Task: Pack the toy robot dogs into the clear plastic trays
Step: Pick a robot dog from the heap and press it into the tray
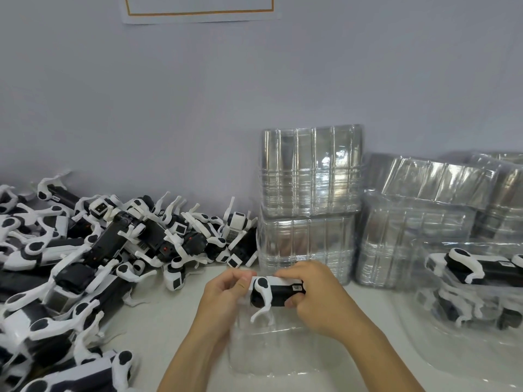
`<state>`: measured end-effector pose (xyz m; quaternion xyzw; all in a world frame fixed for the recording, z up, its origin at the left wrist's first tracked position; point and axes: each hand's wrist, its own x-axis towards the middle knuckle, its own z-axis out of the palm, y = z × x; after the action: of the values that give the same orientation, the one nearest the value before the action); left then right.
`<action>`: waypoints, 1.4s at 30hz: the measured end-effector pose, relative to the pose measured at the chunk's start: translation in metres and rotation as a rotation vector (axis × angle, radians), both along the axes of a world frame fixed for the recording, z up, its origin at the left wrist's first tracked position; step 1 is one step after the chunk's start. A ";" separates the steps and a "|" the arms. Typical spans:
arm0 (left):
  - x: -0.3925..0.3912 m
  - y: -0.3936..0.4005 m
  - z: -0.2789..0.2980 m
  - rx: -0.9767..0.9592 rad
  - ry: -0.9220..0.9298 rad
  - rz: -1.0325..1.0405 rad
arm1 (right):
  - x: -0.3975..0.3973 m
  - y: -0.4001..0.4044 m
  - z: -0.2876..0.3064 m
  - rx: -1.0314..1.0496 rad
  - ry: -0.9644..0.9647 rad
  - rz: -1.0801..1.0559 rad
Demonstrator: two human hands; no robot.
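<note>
1. Here, the white table [175, 329] takes the whole lower part of the view, and a pale wall [198, 94] stands behind it with the lower edge of a paper sheet [198, 12] that has an orange frame line.
2. A big heap of toy robot dogs [85, 250], black and white, lies on the left side of the table; they are mixed together, with legs that point in many directions.
3. Stacks of clear plastic trays [310, 199] stand in the middle against the wall, one stack on top of another, and more stacks [418, 236] are just beside them on the right.
4. At the right edge, filled trays [481, 292] are piled, and a packed dog [475, 267] shows through the clear plastic on top.
5. One empty clear tray [268, 352] lies flat on the table between the two forearms, directly under the hands.
6. The left hand [223, 295] and the right hand [319, 301] grasp together one toy robot dog [278, 292] just above this tray.
7. The left fingers pinch its white end; the right fingers curl around the black body, thumb below.
8. The dog is on its side, and a white leg [261, 314] hangs down toward the tray.
</note>
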<state>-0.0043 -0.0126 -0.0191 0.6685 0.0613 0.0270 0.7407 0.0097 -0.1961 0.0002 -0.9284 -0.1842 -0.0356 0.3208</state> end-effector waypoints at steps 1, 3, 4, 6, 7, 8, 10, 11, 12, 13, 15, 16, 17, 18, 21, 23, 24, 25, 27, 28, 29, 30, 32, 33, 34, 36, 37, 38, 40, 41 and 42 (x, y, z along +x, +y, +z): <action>0.000 0.000 0.000 0.013 -0.004 0.001 | 0.000 0.000 0.000 -0.008 0.000 -0.004; 0.001 -0.001 0.000 0.039 -0.009 0.015 | 0.001 0.000 -0.001 -0.022 0.003 -0.010; 0.001 -0.001 0.000 0.048 -0.010 0.022 | 0.001 0.000 -0.001 -0.031 0.002 -0.013; 0.001 -0.001 0.001 0.063 -0.012 0.033 | 0.000 0.000 -0.002 -0.054 -0.005 -0.021; 0.001 -0.001 0.000 0.073 -0.013 0.038 | -0.001 0.001 -0.002 -0.064 -0.011 -0.024; 0.001 -0.001 0.000 0.084 -0.013 0.041 | -0.001 0.001 -0.002 -0.071 -0.015 -0.025; 0.001 -0.001 0.000 0.106 -0.014 0.043 | -0.003 0.003 0.000 -0.095 -0.030 -0.023; 0.001 -0.001 0.000 0.118 -0.014 0.042 | -0.003 0.003 0.000 -0.108 -0.040 -0.019; 0.002 -0.001 0.000 0.128 -0.013 0.043 | -0.004 0.003 0.001 -0.116 -0.046 -0.017; 0.002 -0.001 0.000 0.136 -0.013 0.045 | -0.004 0.004 0.001 -0.119 -0.046 -0.015; 0.002 -0.002 0.001 0.149 -0.017 0.050 | -0.004 0.003 0.002 -0.112 -0.029 -0.014; 0.002 -0.002 0.001 0.156 -0.020 0.052 | -0.004 0.003 0.002 -0.108 -0.020 -0.014; 0.002 -0.002 0.000 0.164 -0.022 0.052 | -0.005 0.003 0.002 -0.108 -0.015 -0.015; 0.003 -0.001 0.000 0.175 -0.024 0.052 | -0.005 0.003 0.003 -0.110 -0.014 -0.016; 0.004 -0.001 -0.002 0.204 -0.022 0.053 | -0.006 0.005 0.004 -0.129 -0.026 -0.018; 0.004 0.000 -0.002 0.227 -0.023 0.051 | -0.006 0.007 0.006 -0.170 -0.042 -0.021; 0.005 0.000 -0.002 0.236 -0.025 0.049 | -0.007 0.007 0.006 -0.190 -0.044 -0.021; 0.005 0.000 -0.001 0.243 -0.024 0.048 | -0.007 0.007 0.006 -0.195 -0.044 -0.019; 0.004 0.000 0.001 0.237 -0.011 0.044 | -0.006 0.005 0.006 -0.143 -0.025 0.001; 0.003 0.000 0.002 0.205 0.001 0.028 | -0.006 0.004 0.007 -0.108 -0.012 0.012; 0.002 -0.001 0.003 0.144 0.015 -0.001 | -0.005 0.003 0.007 -0.087 -0.008 0.018; 0.001 -0.003 0.004 0.069 0.026 -0.032 | -0.005 0.003 0.007 -0.079 -0.010 0.021; 0.001 -0.005 0.004 -0.028 0.039 -0.045 | -0.004 0.002 0.006 -0.066 -0.008 0.022; 0.002 -0.005 0.003 -0.047 0.044 -0.024 | -0.003 0.002 0.006 -0.058 -0.004 0.023; 0.003 -0.005 0.002 -0.060 0.049 -0.002 | -0.003 0.002 0.006 -0.056 0.000 0.023; 0.004 -0.005 -0.001 -0.082 0.062 0.028 | -0.002 0.001 0.004 -0.059 -0.002 0.009; 0.004 -0.005 -0.002 -0.082 0.063 0.035 | -0.003 0.000 0.004 -0.060 -0.014 0.001; 0.004 -0.005 -0.003 -0.079 0.061 0.039 | -0.004 0.000 0.003 -0.067 -0.035 0.008; 0.004 -0.004 -0.004 -0.068 0.052 0.046 | -0.007 0.004 0.005 -0.079 -0.067 0.064; 0.005 -0.005 -0.004 -0.055 0.047 0.045 | -0.009 0.007 0.006 -0.073 -0.064 0.102; 0.005 -0.005 -0.005 -0.039 0.040 0.041 | -0.009 0.011 0.007 -0.069 -0.062 0.139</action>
<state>0.0006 -0.0174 -0.0242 0.6530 0.0905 0.0275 0.7514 0.0005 -0.1851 0.0073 -0.9223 -0.2593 -0.0358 0.2844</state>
